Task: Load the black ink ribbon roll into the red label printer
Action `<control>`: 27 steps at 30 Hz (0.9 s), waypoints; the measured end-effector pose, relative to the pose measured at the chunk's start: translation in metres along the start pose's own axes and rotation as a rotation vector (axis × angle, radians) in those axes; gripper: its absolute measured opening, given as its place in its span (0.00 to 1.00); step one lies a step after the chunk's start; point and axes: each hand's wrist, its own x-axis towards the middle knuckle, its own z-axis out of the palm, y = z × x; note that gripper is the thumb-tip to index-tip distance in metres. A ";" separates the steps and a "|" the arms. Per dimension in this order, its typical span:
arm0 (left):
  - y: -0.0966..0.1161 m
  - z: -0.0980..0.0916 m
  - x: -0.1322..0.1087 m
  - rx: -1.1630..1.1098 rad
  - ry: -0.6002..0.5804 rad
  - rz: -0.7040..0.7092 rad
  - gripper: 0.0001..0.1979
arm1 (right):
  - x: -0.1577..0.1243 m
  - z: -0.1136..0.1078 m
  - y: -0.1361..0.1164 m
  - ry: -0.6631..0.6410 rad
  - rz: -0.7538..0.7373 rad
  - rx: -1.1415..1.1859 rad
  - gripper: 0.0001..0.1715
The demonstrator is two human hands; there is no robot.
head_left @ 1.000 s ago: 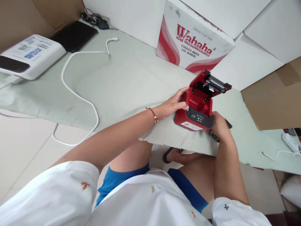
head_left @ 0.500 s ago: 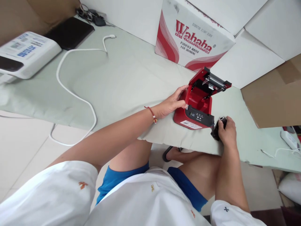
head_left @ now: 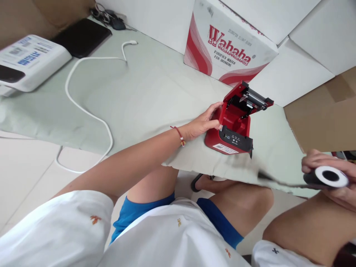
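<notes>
A red label printer (head_left: 213, 139) with a black front panel stands near the table's front edge, its lid (head_left: 250, 97) raised and its bay showing nothing inside. My left hand (head_left: 207, 120) grips its left side, thumb over the top rim and fingers along the outer wall. Far to the right of the printer, my right hand (head_left: 319, 160) is closed around a roll of paper (head_left: 330, 177), black outside with a white end ring and a dark core. A blurred dark tail trails left from the roll. At the printer's front right corner hangs a small dark strip (head_left: 251, 152).
A Wahaha carton (head_left: 222, 48) stands behind the printer by white boxes (head_left: 314, 26). On the left lie a white cable (head_left: 91, 115), a white device (head_left: 35, 61), a black flat object (head_left: 83, 37) and keys (head_left: 111, 18). A brown carton (head_left: 322, 115) is at right.
My right hand has carried the roll away from beside the printer to the right and turned its end towards me, with its tail trailing. My left hand and the printer have stayed put.
</notes>
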 end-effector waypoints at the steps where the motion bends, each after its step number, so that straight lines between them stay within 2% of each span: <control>1: 0.001 0.000 0.000 -0.009 0.005 -0.007 0.48 | 0.005 0.002 -0.012 -0.072 -0.042 -0.024 0.24; 3: 0.004 0.002 0.000 -0.026 0.014 -0.017 0.49 | 0.026 0.020 -0.032 -0.049 0.024 -0.069 0.26; 4: 0.005 0.003 0.000 -0.029 0.016 -0.020 0.50 | 0.040 0.034 -0.039 -0.057 0.064 -0.095 0.27; 6: 0.008 0.006 -0.001 -0.024 0.019 -0.020 0.50 | 0.071 0.067 -0.047 -0.064 0.044 -0.118 0.29; 9: 0.010 0.008 -0.002 -0.012 0.028 -0.024 0.51 | 0.113 0.108 -0.048 -0.113 0.030 -0.298 0.22; 11: 0.010 0.008 -0.002 -0.010 0.030 -0.031 0.51 | 0.132 0.122 -0.046 -0.185 0.013 -0.390 0.16; 13: 0.010 0.008 -0.002 -0.009 0.025 -0.034 0.51 | 0.144 0.129 -0.045 -0.266 -0.024 -0.430 0.13; 17: 0.009 0.007 -0.001 -0.014 0.012 -0.026 0.51 | 0.155 0.135 -0.048 -0.379 -0.084 -0.487 0.14; 22: 0.008 0.004 -0.001 0.027 -0.012 -0.022 0.51 | 0.169 0.144 -0.049 -0.477 -0.066 -0.602 0.26; 25: 0.009 0.003 -0.001 0.045 -0.028 -0.009 0.51 | 0.175 0.146 -0.048 -0.504 -0.082 -0.681 0.31; 27: 0.009 0.003 -0.002 0.045 -0.025 -0.019 0.51 | 0.173 0.144 -0.047 -0.462 -0.097 -0.660 0.30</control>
